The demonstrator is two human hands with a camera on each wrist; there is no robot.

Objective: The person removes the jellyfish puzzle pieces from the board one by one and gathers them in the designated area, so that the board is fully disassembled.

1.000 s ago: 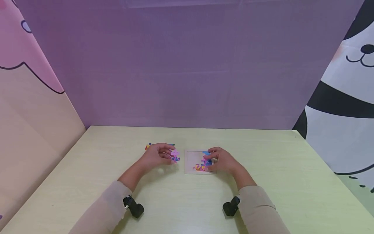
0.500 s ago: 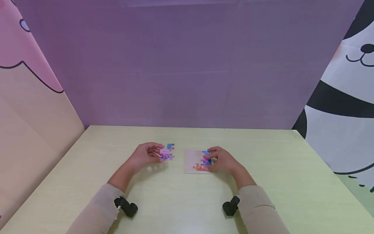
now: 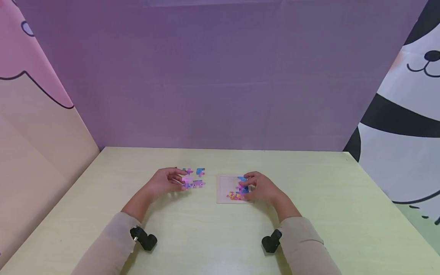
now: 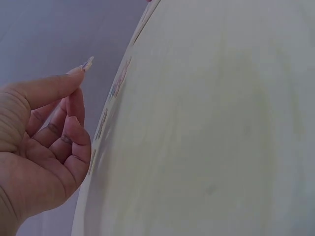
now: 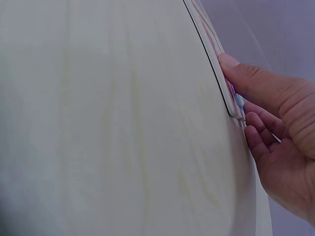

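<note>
Head view: left hand [image 3: 165, 182] loosely curled over loose puzzle pieces [image 3: 193, 178] on the surface [image 3: 213, 236], holding nothing; right hand [image 3: 261, 189] pinches pieces [image 3: 240, 190] on the tray [image 3: 225, 189]. Pinch one piece by its edges, keep tray pinned.

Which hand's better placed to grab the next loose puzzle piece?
Left, probably. The left hand lies right beside the loose pieces on the table, fingers nearly on them. The right hand rests on the puzzle tray, touching the pieces set there.
</note>
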